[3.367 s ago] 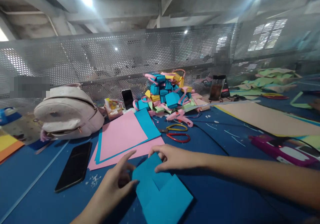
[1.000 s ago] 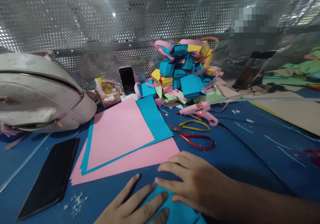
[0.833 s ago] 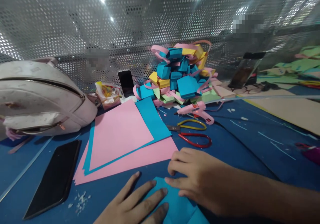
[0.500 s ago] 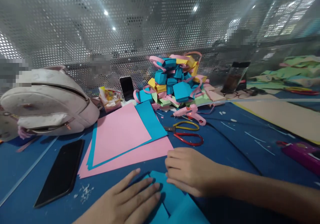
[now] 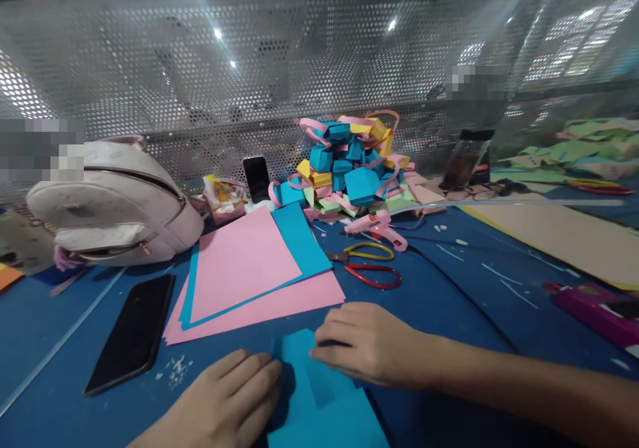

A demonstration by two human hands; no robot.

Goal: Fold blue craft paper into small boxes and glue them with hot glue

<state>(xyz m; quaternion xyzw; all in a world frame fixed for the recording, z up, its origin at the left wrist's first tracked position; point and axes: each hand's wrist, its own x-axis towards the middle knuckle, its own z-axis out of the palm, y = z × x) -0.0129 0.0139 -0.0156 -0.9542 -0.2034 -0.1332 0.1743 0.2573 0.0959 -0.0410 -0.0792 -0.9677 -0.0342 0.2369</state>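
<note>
a folded blue paper (image 5: 319,421) lies on the blue worktop (image 5: 50,328), toward its near edge, partly cut off by the bottom of the view. the left hand (image 5: 224,398) is half curled, palm down, fingers together, their tips at the paper's left side; its thumb is hidden, so i cannot tell whether it grips. the right hand (image 5: 372,345) comes in from the right with fingers bent and tips on the paper's upper right part, by a fold; whether it pinches or only presses, i cannot tell.

beyond the hands, pink sheets (image 5: 244,261) overlap with a blue sheet (image 5: 302,241). to their right, scissors (image 5: 341,257) lie with handles spread, blade ends at the blue sheet, and a pink glue gun (image 5: 377,225) lies just past them, its cord running toward the near edge. a phone (image 5: 132,335) lies flat to the left of the sheets, paper scraps (image 5: 177,371) near it.

along the worktop's far edge, before a perforated screen (image 5: 200,68), are a white bag (image 5: 120,202), a second phone (image 5: 256,178) propped up, a heap of paper boxes (image 5: 344,162) and a tilted jar (image 5: 464,162). a purple case (image 5: 596,311) lies toward the right edge.
</note>
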